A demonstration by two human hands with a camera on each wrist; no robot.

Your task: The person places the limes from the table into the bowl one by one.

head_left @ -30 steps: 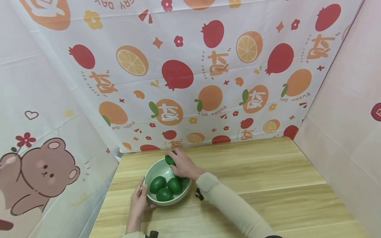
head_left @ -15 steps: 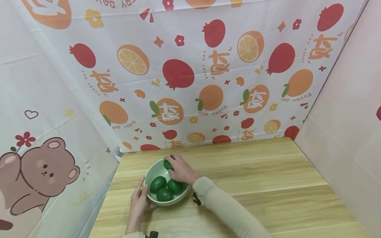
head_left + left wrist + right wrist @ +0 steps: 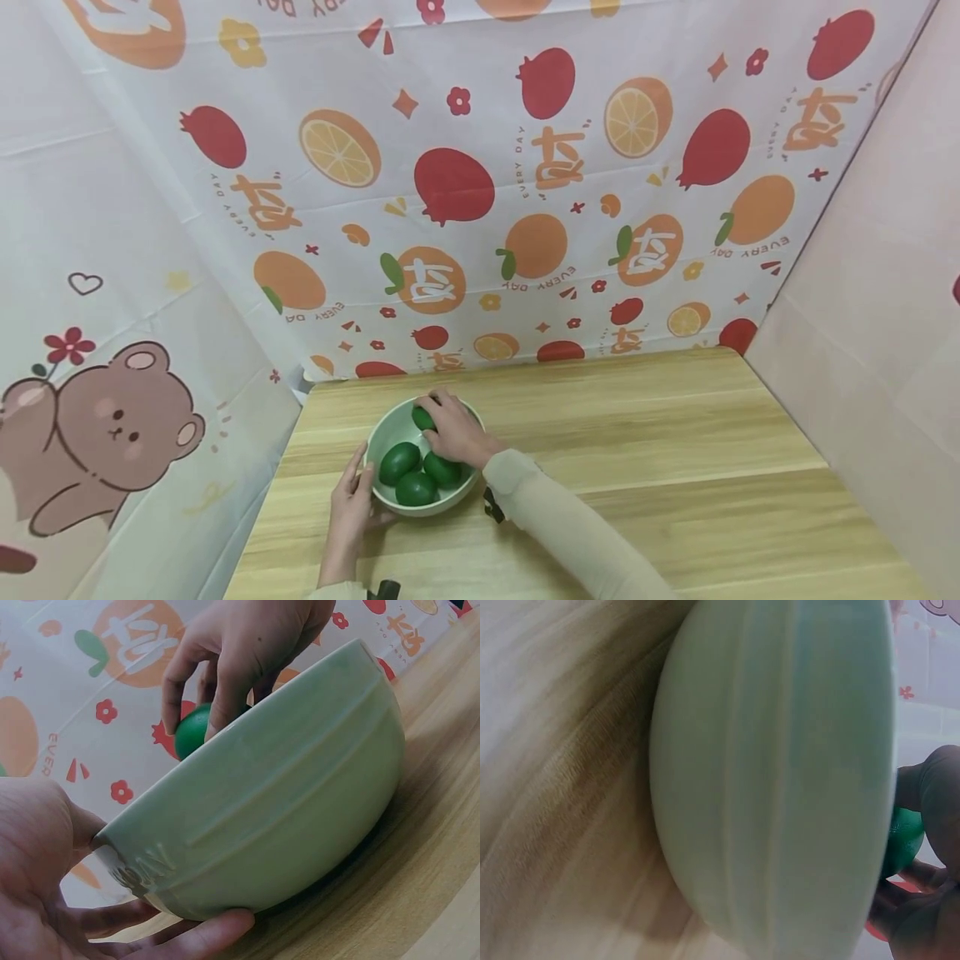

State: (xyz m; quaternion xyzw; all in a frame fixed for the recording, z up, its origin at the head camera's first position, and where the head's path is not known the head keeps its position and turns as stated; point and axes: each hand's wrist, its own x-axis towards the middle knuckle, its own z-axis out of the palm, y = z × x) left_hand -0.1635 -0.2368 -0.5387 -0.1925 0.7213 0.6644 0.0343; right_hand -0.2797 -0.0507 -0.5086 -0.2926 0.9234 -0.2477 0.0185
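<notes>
A pale green bowl [image 3: 425,510] stands on the table at its left rear part. My left hand [image 3: 352,500] grips the bowl's left side, thumb at the rim and fingers spread under its wall in the left wrist view. Smooth dark green oval fruits lie inside: one at the left [image 3: 400,463], one in front [image 3: 416,489], one at the right [image 3: 442,471], partly covered. My right hand [image 3: 457,429] reaches over the bowl and holds another green oval fruit [image 3: 193,732] between thumb and fingers, near the far rim. Whether it touches the bowl I cannot tell.
The wooden table [image 3: 637,450] extends to the right of the bowl. Behind it hangs a fruit-printed cloth [image 3: 525,183], close to the table's back edge. A bear-printed cloth [image 3: 120,425] walls off the left side, and a pale cloth [image 3: 862,333] the right.
My right hand has lowered slightly toward me with the green fruit, deeper over the bowl. The left hand keeps its grip on the bowl. The head view has shifted slightly.
</notes>
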